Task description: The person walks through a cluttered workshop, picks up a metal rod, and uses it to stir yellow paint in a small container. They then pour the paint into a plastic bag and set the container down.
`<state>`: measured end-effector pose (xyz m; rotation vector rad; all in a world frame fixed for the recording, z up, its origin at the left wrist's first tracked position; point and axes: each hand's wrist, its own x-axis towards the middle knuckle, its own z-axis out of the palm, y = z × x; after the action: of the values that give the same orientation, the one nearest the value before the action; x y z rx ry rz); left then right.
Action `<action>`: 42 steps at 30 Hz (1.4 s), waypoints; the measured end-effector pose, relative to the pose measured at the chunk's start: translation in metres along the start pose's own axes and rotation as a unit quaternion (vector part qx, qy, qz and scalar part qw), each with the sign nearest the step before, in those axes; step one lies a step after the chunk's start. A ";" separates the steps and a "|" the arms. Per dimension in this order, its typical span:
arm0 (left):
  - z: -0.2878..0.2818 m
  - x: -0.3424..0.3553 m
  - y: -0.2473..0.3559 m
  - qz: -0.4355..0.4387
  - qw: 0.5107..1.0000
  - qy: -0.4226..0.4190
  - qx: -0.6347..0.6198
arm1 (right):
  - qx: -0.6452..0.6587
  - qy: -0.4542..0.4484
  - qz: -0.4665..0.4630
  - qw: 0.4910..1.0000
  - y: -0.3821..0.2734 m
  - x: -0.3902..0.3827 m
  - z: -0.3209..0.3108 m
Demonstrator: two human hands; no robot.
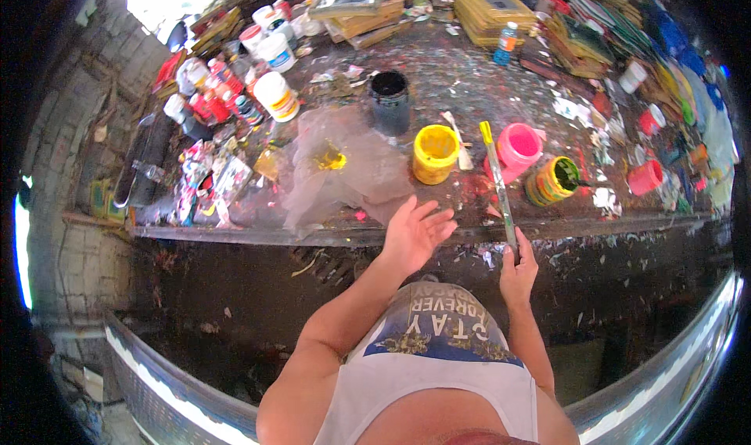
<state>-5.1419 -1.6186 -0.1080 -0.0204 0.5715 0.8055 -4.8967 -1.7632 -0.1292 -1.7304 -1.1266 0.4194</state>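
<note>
My right hand (519, 269) grips the lower end of a long, thin paint-stained stick (499, 180) that points away from me. Its far end is coated in yellow. Over the table's front edge, my left hand (419, 232) is held with fingers spread and nothing in it. Beyond that hand stands a yellow paint tub (436, 154), uncovered. Behind the stick is a tub of pink paint (519, 147), partly covered by it. To the right sits a yellow-sided jar with dark green paint (552, 181). A thin, see-through sheet (313, 185) with a yellow smear lies left of the tubs.
A black paint pot (389, 104) stands behind the yellow tub. Several paint bottles (215, 100) and white tubs (276, 97) crowd the left. Wooden frames (493, 10) are stacked at the back, near a small blue-and-orange bottle (505, 43). Paint scraps litter the table (461, 77).
</note>
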 end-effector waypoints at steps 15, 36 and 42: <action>-0.131 -0.159 0.157 0.655 0.630 0.271 0.317 | -0.045 -0.113 0.032 0.992 0.001 0.023 0.037; -0.124 -0.056 0.293 0.285 0.544 0.033 0.788 | 0.096 -0.512 -0.204 0.829 -0.233 -0.052 0.305; -0.118 -0.067 0.305 0.324 0.620 0.037 0.714 | 0.215 -0.385 0.187 0.878 -0.219 -0.048 0.358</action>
<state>-5.4444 -1.4767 -0.1161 1.7494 1.2087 0.8261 -5.2817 -1.5912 -0.1107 -1.3812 -1.0944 1.5839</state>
